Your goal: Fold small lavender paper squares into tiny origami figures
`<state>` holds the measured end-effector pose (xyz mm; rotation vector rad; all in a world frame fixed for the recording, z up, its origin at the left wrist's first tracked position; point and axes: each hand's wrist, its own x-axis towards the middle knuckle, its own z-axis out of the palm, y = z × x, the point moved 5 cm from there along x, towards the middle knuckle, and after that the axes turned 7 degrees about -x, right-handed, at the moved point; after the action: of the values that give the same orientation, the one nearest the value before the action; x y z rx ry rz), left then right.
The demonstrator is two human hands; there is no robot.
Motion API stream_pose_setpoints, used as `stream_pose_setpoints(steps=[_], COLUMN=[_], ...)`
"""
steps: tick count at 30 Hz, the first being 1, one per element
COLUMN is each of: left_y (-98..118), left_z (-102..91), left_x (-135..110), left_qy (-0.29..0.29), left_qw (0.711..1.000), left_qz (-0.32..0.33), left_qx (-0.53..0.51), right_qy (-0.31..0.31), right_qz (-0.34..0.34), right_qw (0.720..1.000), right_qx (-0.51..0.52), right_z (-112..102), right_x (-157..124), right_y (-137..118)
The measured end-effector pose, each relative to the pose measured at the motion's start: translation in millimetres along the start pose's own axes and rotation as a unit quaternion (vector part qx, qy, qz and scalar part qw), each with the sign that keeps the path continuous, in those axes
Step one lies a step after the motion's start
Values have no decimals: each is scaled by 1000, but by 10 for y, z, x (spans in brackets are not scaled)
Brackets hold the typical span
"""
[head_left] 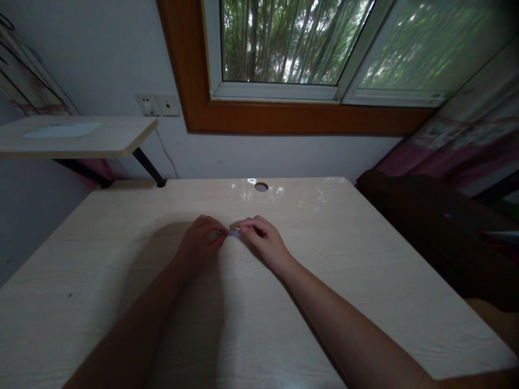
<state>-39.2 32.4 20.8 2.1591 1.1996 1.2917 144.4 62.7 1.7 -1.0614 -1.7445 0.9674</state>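
Between my two hands is a small, thin, pale purple strip (234, 233), too small to name more exactly. My left hand (201, 236) pinches its left end between thumb and fingers. At the other end, my right hand (263, 237) has thumb and forefinger closed on the strip. Both hands are just above or resting on the pale wood-grain desk (259, 313); which of these I cannot tell. My fingers hide the ends of the strip.
A raised shelf (133, 141) on black legs stands at the desk's back left, with a pale sheet (62, 129) on it. A round cable hole (261, 187) is near the back edge. Behind are wall sockets (158, 105) and a window (284, 43). Dark furniture (421, 227) is on the right.
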Motion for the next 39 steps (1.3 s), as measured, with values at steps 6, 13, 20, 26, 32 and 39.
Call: stream_pose_setpoints(steps=[6, 13, 20, 26, 32, 39], left_y=[-50, -139, -94, -89, -123, -188], left_z=[40, 83, 122, 123, 85, -12], left_x=[-12, -43, -55, -47, -46, -40], left_qy=[-36, -60, -70, -77, -70, -22], left_qw=[991, 977, 982, 987, 981, 973], left_qz=[-112, -187, -158, -130, -168, -219], left_qx=[-59, -88, -76, -49, -65, -68], right_qy=[21, 20, 1, -11, 3, 37], right_qz=[-104, -108, -137, -142, -113, -60], right_qw=[992, 992, 986, 983, 987, 993], right_qx=[-63, -68, -98, -117, -115, -99], right_z=[37, 44, 82, 92, 68, -8], right_x=[-67, -61, -73, -76, -67, -19], right_y=[-144, -119, -140, -160, -131, -58])
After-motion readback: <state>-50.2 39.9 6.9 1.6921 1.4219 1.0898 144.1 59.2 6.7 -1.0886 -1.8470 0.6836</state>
